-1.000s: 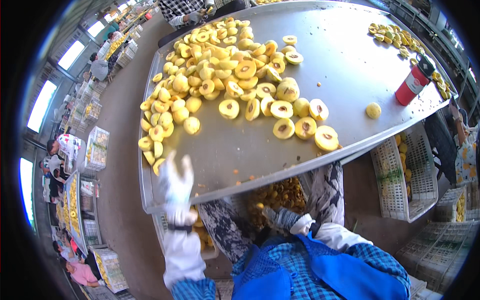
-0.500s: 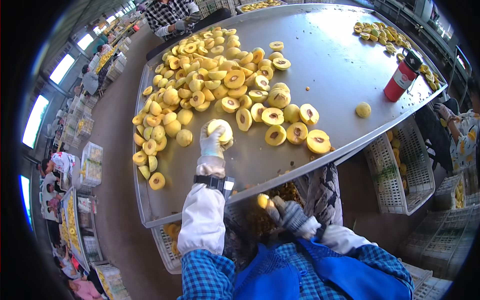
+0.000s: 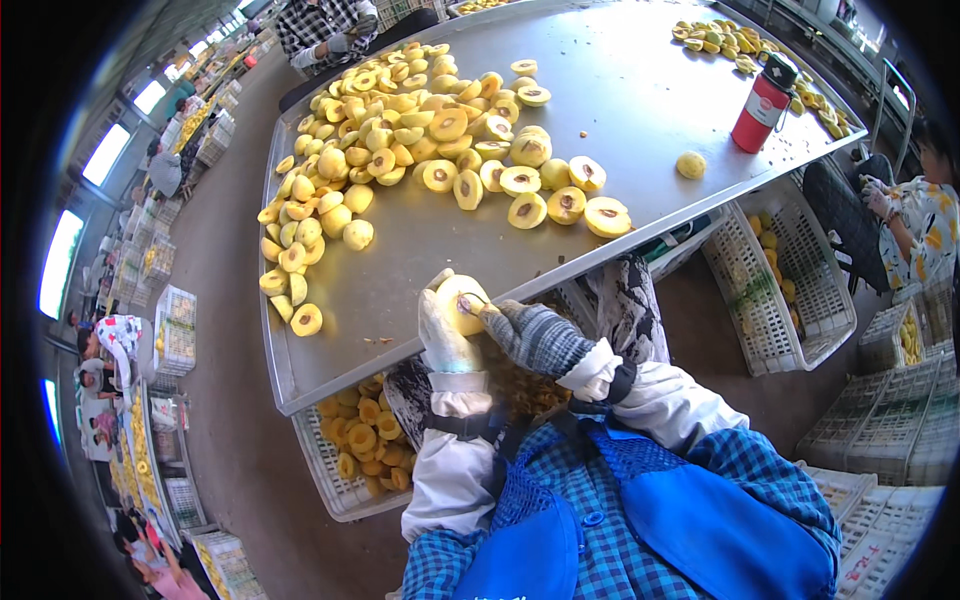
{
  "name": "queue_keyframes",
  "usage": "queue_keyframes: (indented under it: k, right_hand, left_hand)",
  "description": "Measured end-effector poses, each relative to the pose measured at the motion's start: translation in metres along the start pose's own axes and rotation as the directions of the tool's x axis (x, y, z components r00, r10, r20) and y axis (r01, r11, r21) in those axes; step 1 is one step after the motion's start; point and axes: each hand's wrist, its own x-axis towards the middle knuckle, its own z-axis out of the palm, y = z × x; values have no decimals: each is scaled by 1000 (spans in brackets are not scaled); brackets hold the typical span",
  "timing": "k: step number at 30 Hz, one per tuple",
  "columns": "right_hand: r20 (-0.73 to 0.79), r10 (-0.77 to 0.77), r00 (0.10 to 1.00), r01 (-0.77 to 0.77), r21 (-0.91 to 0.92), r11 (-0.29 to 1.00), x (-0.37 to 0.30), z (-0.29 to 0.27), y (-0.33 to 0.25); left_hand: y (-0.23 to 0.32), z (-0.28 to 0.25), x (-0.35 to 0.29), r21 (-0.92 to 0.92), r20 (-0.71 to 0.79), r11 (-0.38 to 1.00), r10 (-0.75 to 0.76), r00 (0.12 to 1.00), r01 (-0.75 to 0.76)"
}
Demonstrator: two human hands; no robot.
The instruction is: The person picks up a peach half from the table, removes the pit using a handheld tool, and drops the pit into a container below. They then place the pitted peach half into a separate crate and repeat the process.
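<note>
Just over the near edge of the metal table [image 3: 420, 235], my left hand [image 3: 446, 338], in a whitish glove, is closed around a yellow peach half [image 3: 459, 303], cut face turned to the right. My right hand [image 3: 541, 338], in a grey knitted glove, meets that cut face at the brown pit. Its fingers are closed on something small that I cannot make out, partly hidden against the fruit. A large heap of peach halves [image 3: 449, 124] covers the table's left and middle, several with pits showing.
A red bottle [image 3: 761, 110] stands at the table's right, near a single peach half [image 3: 690, 165] and more fruit [image 3: 725, 40]. Below the edge are a crate of peach halves [image 3: 345, 490] and another crate [image 3: 745, 290]. A co-worker [image 3: 915, 220] sits at right, another person [image 3: 325, 35] at the far side.
My left hand has drawn back from the heap toward me with the peach half. My right hand has risen from below the table edge to meet it. The view has shifted slightly.
</note>
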Motion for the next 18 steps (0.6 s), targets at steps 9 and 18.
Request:
queue_keyframes:
  k: [9, 18]
  right_hand:
    - [0, -110, 994, 109, -93, 990, -16, 25, 26]
    - [98, -75, 992, 93, -202, 975, -20, 16, 22]
  left_hand:
    - [-10, 15, -30, 177, -110, 964, 219, 970, -197]
    - [-20, 13, -35, 348, -126, 897, 334, 934, -274]
